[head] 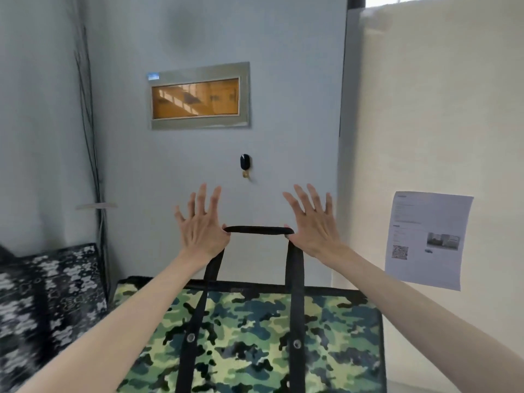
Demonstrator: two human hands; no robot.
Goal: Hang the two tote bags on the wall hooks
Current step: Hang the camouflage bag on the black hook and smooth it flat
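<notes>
A green camouflage tote bag [255, 336] hangs low in front of me by its black handle [259, 230]. The handle is stretched level between my two thumbs. My left hand [202, 222] carries its left end and my right hand [312, 222] its right end, the fingers of both spread wide and pointing up. A black wall hook with a brass tip [245, 165] sits on the grey wall just above the handle, between my hands. A second bag, black and white patterned [51, 293], lies at the lower left.
A framed orange panel [198, 96] is mounted on the wall above the hook. Dark cables [90, 137] run down the corner at left. A printed sheet [428, 239] is stuck on the cream wall at right.
</notes>
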